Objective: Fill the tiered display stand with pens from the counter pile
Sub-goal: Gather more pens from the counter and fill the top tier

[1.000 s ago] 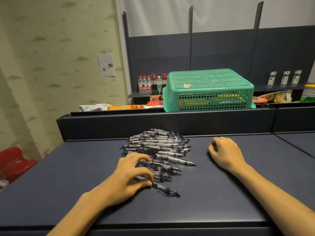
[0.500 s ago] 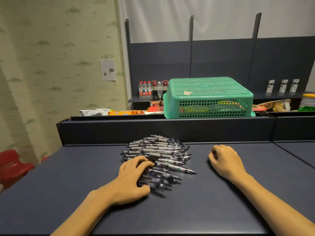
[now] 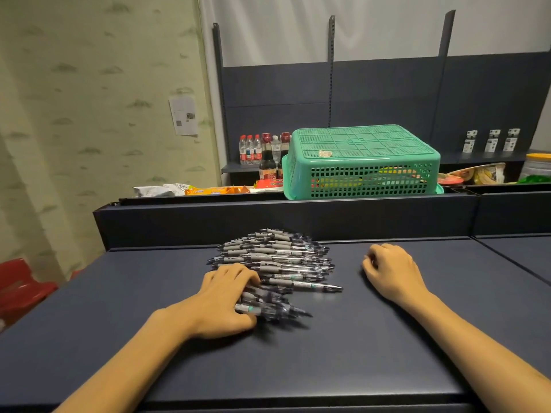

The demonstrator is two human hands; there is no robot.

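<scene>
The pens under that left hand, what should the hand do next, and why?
Probably close the left hand round the few pens under its fingers and lift them. They lie at the near edge of the pile, and the right hand rests apart on the counter, holding nothing. No display stand is in view.
</scene>
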